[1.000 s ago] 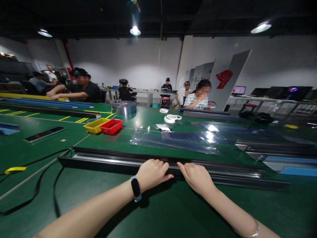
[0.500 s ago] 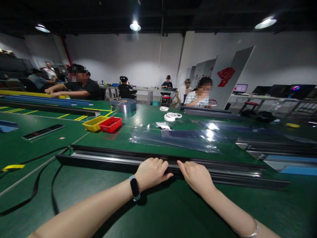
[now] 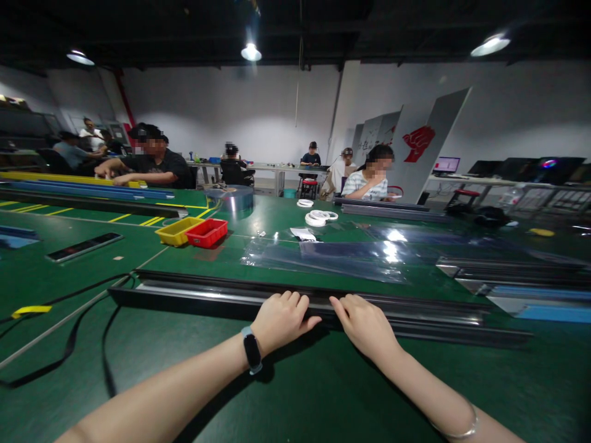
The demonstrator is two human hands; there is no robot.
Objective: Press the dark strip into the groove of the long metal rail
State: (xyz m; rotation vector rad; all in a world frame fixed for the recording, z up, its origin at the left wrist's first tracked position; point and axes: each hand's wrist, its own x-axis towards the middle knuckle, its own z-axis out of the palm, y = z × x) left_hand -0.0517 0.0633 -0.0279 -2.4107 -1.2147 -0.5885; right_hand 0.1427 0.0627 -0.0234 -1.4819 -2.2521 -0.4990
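Note:
A long black channel-shaped profile (image 3: pixel 184 298) lies across the green table in front of me, with a shiny strip along its inside. My left hand (image 3: pixel 281 320), wearing a watch on the wrist, is curled over the profile near its middle, the thumb pointing right. Just to the right, my right hand (image 3: pixel 364 323) is closed over the same profile, its thumb toward the left hand. The fingertips of both hands are hidden inside or behind the profile. A small gap separates the two thumbs.
Beyond the profile lie clear plastic sheets (image 3: pixel 323 255) and white tape rolls (image 3: pixel 318 217). A yellow bin (image 3: pixel 173 232), a red bin (image 3: pixel 207 234) and a phone (image 3: pixel 85 247) sit left. More profiles (image 3: pixel 517 280) lie right. A black strap (image 3: pixel 69 344) trails at left. Co-workers sit across the table.
Both hands keep their hold at nearly the same place on the profile. The view has shifted slightly. At the far left, a co-worker's hands have moved along a yellow profile.

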